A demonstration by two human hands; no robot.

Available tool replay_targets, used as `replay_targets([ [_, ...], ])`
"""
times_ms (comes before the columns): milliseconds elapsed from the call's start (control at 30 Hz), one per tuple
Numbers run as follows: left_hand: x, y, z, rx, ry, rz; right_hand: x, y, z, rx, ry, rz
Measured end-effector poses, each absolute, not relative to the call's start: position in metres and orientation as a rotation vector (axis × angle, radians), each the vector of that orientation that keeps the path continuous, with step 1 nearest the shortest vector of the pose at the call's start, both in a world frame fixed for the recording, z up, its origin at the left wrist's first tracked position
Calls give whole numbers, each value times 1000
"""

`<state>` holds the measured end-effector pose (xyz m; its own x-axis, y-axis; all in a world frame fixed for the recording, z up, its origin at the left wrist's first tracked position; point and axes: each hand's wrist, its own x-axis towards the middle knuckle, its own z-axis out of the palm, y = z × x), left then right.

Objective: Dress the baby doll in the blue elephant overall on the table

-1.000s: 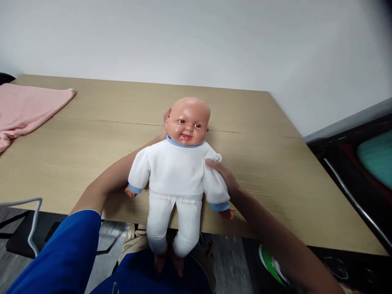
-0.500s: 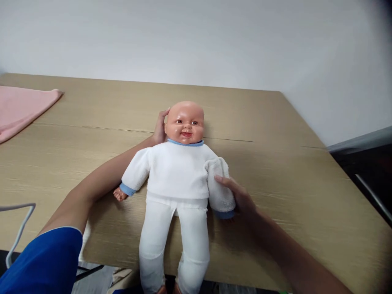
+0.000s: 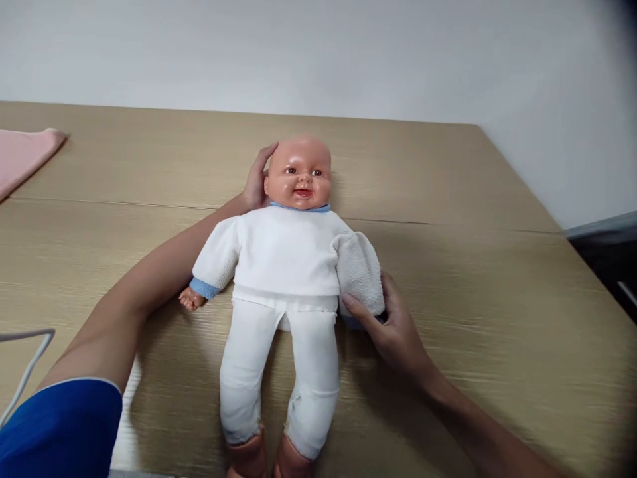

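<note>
A baby doll (image 3: 286, 255) in a white fleece top with blue trim and white trousers lies face up on the wooden table (image 3: 478, 292). My left hand (image 3: 256, 179) cups the side of its head, with most of the fingers hidden behind it. Around the lower sleeve of the doll's arm on the right side, my right hand (image 3: 388, 318) is closed, thumb on top. That sleeve's blue cuff is partly covered by my hand. The doll's other arm rests over my left forearm's side, its small hand showing.
A pink cloth (image 3: 27, 156) lies at the table's far left. A white cable (image 3: 32, 365) bends in at the left edge. Behind the table rises a pale wall (image 3: 308, 56). Something dark stands beyond the table's right edge.
The view has shifted, so the doll sits higher in the picture and its feet now show. My right hand has slid down the sleeve toward the cuff. My left hand stays at the head.
</note>
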<state>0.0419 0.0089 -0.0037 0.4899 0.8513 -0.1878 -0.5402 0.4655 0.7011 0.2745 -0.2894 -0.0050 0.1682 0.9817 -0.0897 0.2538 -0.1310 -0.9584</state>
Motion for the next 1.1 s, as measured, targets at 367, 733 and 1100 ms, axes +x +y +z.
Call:
replay_targets([
  [367,51,-7,12,622,593,1028,278,-292,-10,-1600,-1345,955],
  [733,53,-10,17,607,625,966,280,-288,-4,-1608,-1412,936],
  [1100,41,0,10,900,687,879,281,-286,-3,-1648,-1472,880],
])
